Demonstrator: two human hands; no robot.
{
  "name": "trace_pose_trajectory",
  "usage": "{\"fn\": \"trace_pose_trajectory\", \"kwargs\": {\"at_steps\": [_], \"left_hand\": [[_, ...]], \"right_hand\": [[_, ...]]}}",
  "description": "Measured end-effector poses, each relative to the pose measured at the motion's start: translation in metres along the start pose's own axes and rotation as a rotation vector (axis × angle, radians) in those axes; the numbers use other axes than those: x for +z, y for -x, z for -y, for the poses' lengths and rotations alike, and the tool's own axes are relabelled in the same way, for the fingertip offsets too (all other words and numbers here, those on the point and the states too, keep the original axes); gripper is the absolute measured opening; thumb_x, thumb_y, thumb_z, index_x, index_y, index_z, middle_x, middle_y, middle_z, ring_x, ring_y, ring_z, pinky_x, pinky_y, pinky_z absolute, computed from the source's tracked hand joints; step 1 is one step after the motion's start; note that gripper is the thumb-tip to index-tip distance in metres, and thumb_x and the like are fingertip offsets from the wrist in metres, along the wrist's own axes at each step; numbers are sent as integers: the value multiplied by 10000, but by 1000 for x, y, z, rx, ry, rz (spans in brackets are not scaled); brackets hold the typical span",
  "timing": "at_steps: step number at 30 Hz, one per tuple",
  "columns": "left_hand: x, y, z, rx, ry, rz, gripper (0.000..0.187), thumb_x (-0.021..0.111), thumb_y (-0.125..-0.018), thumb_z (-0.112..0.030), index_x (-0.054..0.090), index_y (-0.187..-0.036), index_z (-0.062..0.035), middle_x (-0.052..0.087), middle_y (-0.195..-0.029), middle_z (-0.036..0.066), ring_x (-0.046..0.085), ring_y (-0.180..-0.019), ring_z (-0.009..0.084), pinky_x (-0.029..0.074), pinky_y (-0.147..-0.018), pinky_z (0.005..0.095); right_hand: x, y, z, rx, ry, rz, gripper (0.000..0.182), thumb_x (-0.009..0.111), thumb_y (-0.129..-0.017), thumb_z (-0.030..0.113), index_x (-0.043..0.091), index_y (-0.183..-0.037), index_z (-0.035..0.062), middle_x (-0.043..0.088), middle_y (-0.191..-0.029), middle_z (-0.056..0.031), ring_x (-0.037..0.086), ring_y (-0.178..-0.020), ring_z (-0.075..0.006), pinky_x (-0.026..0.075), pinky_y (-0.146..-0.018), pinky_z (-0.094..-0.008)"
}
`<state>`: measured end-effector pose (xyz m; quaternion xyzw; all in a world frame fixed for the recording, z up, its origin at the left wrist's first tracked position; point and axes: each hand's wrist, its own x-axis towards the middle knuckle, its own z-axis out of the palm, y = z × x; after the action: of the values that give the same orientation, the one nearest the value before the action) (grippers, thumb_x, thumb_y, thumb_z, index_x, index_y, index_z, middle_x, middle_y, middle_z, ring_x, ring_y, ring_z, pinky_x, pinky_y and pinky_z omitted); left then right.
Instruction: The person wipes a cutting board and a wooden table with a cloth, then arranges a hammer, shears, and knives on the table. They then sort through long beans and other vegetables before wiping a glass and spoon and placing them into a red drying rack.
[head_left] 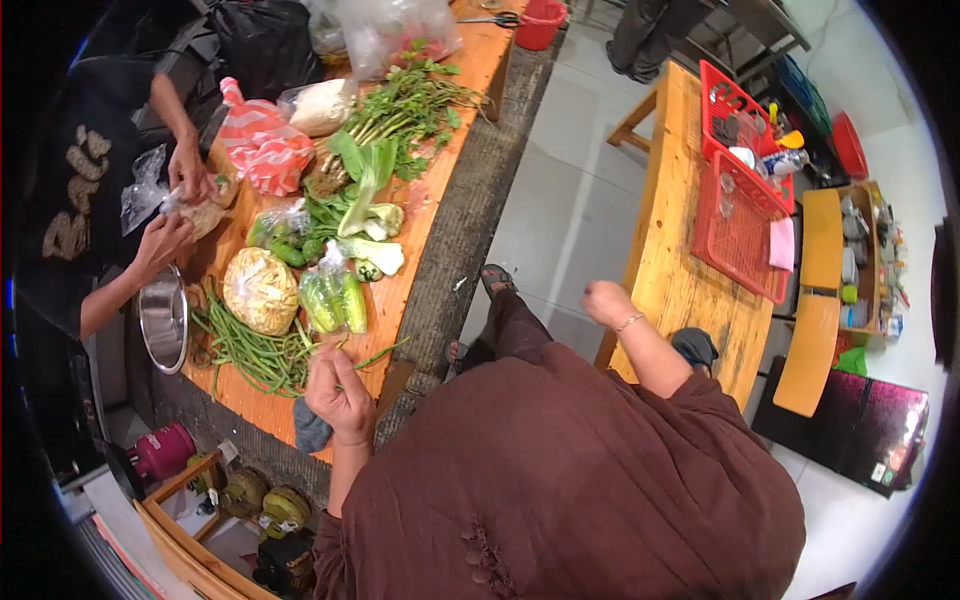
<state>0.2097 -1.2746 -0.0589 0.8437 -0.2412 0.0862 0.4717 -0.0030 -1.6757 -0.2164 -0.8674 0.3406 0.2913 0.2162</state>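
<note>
My left hand (pixel 341 397) is over the near edge of the wooden table, its fingers pinched together beside a heap of long green beans (pixel 255 350). Whether a bean is between the fingertips I cannot make out. One loose bean (pixel 384 352) lies just right of that hand. Around it are a bag of yellowish shredded food (pixel 261 290), bagged green vegetables (pixel 333 300) and bok choy (pixel 372 190). My right hand (pixel 610 304), a bracelet at its wrist, is held out by the other wooden table with fingers curled and nothing visible in them.
Across the table a person's hands (pixel 185 195) handle a clear plastic bag near a metal bowl (pixel 164 318). A striped bag (pixel 264 140) and leafy greens (pixel 400 110) lie farther along. Red baskets (pixel 735 225) stand on the right table. Gas cylinders (pixel 244 492) stand at lower left.
</note>
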Motion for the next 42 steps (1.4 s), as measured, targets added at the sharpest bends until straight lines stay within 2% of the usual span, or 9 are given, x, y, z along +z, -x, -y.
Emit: {"fn": "trace_pose_trajectory", "kwargs": {"at_steps": [6,9,12,15,22,25,29,33,42], "left_hand": [[17,18,3,-98,1,-128,170,573,-1009,-110,585,-888,8,448,-594,34,385,-518,101,335,-499,247],[24,4,-15,-362,15,-119,207,653,-960,-140,595,-1082,17,528,-699,71,480,-586,158,405,-564,287],[25,-20,-1,-167,-520,-107,439,748,-868,-201,571,-1211,8,599,-959,137,573,-818,260,466,-741,379],[29,-38,2,-351,-726,-120,600,808,-770,-283,573,-1251,-11,560,-1194,181,532,-1069,361,424,-930,473],[62,-58,31,-738,-748,60,740,811,-757,-313,511,-1375,-38,563,-1285,208,518,-1193,402,403,-1002,506],[68,-52,43,-682,-621,-118,724,792,-782,-256,478,-1390,-19,580,-1253,202,523,-1180,412,400,-1018,493],[81,-53,26,-584,-701,-383,597,762,-798,-186,520,-1299,28,555,-1235,228,521,-1172,404,403,-1008,483],[101,-47,-7,-613,-827,-313,534,784,-773,-216,561,-1207,1,488,-1216,204,463,-1161,393,377,-993,495],[129,-4,-19,-347,-622,-335,257,742,-784,-106,552,-930,-14,444,-1150,217,473,-1069,391,377,-926,492]], "right_hand": [[-2,-22,64,-244,87,116,347,596,-816,285,726,-876,-31,692,-988,-257,650,-980,-429,516,-871,-493],[-24,-13,62,-276,117,76,305,608,-789,271,735,-856,2,695,-951,-243,653,-957,-424,520,-854,-494],[-23,-40,25,-312,177,28,241,628,-764,241,715,-857,36,694,-917,-223,655,-926,-419,527,-831,-486],[-57,-51,-2,-224,36,65,257,697,-732,254,672,-854,29,696,-901,-213,658,-902,-412,529,-805,-464],[-111,-122,-94,-152,61,87,324,767,-732,288,684,-890,18,704,-858,-183,676,-842,-345,530,-772,-419],[-116,-154,-119,-174,53,44,300,779,-746,282,685,-850,17,688,-758,-153,671,-712,-292,530,-697,-391],[-129,-176,-113,-221,57,22,292,768,-768,275,686,-866,12,685,-751,-150,667,-680,-284,530,-687,-385],[-155,-167,-64,-182,67,120,306,745,-792,271,686,-942,12,713,-898,-201,682,-890,-366,533,-805,-420],[-155,-167,-48,-256,47,74,305,746,-793,266,679,-925,-2,706,-889,-214,681,-885,-367,532,-801,-414]]}}
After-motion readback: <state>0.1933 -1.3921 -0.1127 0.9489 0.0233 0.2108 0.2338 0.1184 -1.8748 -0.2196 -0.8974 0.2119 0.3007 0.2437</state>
